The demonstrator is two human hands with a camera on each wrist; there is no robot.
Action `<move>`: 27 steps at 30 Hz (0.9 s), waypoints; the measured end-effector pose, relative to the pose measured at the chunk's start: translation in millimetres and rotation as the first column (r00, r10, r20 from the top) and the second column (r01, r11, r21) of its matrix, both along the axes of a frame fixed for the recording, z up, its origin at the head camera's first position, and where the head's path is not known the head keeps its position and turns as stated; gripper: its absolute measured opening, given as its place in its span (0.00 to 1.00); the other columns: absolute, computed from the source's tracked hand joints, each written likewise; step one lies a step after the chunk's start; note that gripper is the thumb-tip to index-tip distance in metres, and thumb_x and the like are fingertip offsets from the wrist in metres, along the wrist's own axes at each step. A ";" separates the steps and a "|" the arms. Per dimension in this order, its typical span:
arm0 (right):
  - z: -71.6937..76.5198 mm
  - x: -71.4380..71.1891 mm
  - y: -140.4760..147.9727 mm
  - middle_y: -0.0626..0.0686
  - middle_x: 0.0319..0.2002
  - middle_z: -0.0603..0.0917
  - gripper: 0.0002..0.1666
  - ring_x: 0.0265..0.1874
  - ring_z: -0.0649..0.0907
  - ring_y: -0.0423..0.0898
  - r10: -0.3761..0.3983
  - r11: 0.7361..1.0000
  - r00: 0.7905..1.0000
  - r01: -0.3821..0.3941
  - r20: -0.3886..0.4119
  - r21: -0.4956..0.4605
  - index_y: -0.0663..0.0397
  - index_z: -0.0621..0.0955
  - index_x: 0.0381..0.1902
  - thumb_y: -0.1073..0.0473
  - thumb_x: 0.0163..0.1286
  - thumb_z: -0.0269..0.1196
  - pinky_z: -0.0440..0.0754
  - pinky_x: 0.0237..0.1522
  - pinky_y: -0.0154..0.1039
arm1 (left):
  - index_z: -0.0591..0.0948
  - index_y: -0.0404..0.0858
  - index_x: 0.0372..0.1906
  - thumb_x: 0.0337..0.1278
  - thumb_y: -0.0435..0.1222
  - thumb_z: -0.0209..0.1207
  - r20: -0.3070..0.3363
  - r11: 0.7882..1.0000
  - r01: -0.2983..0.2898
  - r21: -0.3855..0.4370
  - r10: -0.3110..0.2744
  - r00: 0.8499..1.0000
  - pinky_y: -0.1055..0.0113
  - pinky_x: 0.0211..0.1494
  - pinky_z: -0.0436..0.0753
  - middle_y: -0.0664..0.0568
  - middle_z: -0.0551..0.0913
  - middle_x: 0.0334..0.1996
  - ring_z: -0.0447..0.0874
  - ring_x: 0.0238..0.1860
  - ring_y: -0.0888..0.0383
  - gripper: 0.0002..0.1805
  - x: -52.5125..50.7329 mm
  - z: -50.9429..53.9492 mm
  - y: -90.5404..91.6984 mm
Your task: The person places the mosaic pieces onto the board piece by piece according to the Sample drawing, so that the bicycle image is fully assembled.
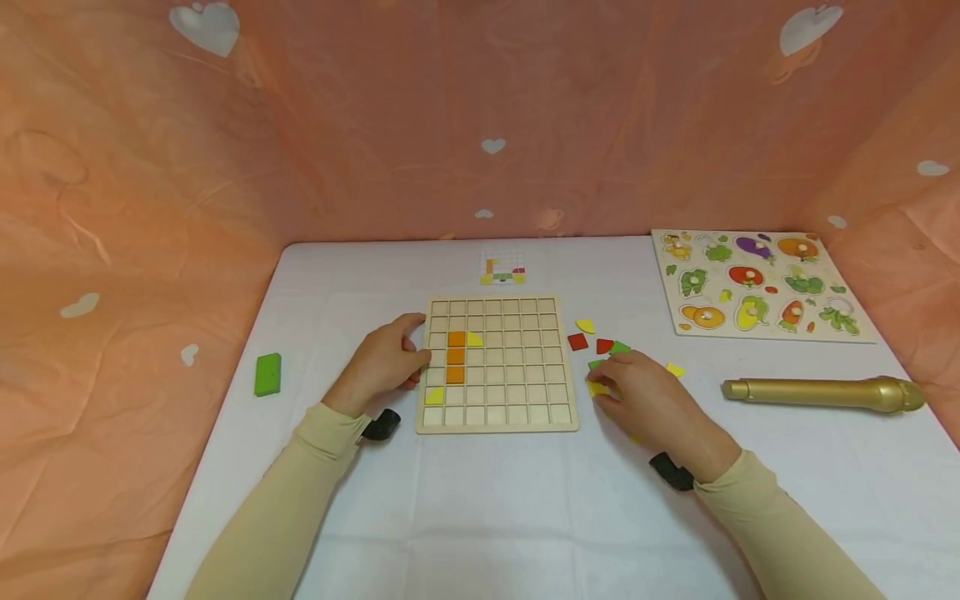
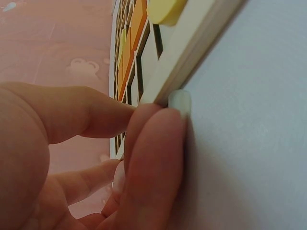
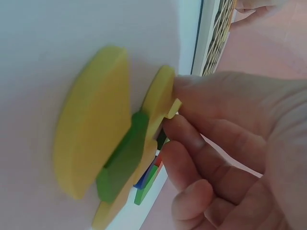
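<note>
A wooden grid board (image 1: 501, 423) lies flat, holding three orange squares (image 1: 456, 357) in a column, a yellow quarter-round (image 1: 474, 339) beside the top one and another yellow piece (image 1: 434, 396) lower left. The left hand (image 1: 385, 357) grips the board's left edge, thumb on top and fingers against the side; the left wrist view shows this edge (image 2: 184, 52) close up. Right of the board, the right hand (image 1: 651, 403) is over loose pieces. In the right wrist view its thumb and forefinger pinch a small yellow piece (image 3: 173, 109), beside a large yellow piece (image 3: 93, 124) and a green one (image 3: 125, 158).
A small pattern card (image 1: 502, 267) lies behind the board. Red pieces (image 1: 577, 342) and a yellow piece (image 1: 585, 326) lie to its right. A green block (image 1: 267, 374) is far left; a vegetable puzzle (image 1: 765, 287) and a gold rod (image 1: 821, 393) are at the right.
</note>
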State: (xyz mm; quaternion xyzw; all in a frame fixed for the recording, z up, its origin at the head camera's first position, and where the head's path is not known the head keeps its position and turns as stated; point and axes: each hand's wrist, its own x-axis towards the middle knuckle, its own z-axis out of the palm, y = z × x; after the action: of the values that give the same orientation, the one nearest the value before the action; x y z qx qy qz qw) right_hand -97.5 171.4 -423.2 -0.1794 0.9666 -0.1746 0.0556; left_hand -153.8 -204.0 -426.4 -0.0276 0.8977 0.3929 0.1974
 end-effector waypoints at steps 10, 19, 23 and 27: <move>3.1 -3.0 -6.1 0.53 0.45 0.89 0.13 0.46 0.85 0.51 -0.005 1.000 1.000 0.005 -0.005 -0.012 0.57 0.91 0.48 0.62 0.66 0.76 0.87 0.55 0.52 | 0.65 0.45 0.84 0.75 0.38 0.63 0.004 1.000 0.000 0.007 0.000 1.000 0.65 0.34 0.87 0.43 0.80 0.42 0.86 0.28 0.53 0.38 0.0 -0.8 -0.7; 18.9 -13.5 -50.0 0.52 0.42 0.90 0.11 0.45 0.84 0.50 0.040 0.994 0.999 -0.042 -0.021 -0.097 0.58 0.90 0.47 0.65 0.66 0.72 0.86 0.52 0.49 | 0.65 0.44 0.84 0.74 0.38 0.63 -0.007 1.000 0.002 -0.002 -0.002 1.000 0.65 0.34 0.86 0.44 0.80 0.41 0.86 0.28 0.54 0.38 0.6 0.7 -1.1; 21.9 -16.3 -86.5 0.51 0.41 0.89 0.12 0.42 0.83 0.48 0.066 0.990 0.998 -0.064 0.007 -0.128 0.57 0.90 0.48 0.62 0.67 0.73 0.85 0.48 0.44 | 0.65 0.44 0.84 0.74 0.38 0.63 -0.006 1.000 0.001 0.003 -0.001 1.000 0.65 0.34 0.86 0.44 0.80 0.41 0.86 0.28 0.54 0.38 0.1 -0.4 -1.5; 18.3 -18.4 -120.4 0.51 0.41 0.89 0.11 0.41 0.83 0.47 0.114 0.983 0.993 -0.112 0.007 -0.142 0.56 0.91 0.48 0.61 0.68 0.74 0.84 0.49 0.43 | 0.65 0.44 0.84 0.74 0.39 0.63 -0.002 1.000 0.003 0.009 -0.003 1.000 0.65 0.34 0.86 0.44 0.80 0.41 0.86 0.28 0.54 0.38 -0.8 -1.4 -1.7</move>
State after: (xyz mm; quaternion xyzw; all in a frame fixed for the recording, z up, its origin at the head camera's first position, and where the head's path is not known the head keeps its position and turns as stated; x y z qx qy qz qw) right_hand -115.9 51.0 -404.8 -0.2360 0.9396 -0.2407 0.0596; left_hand -154.5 -205.7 -427.8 -0.0249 0.8962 0.3965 0.1972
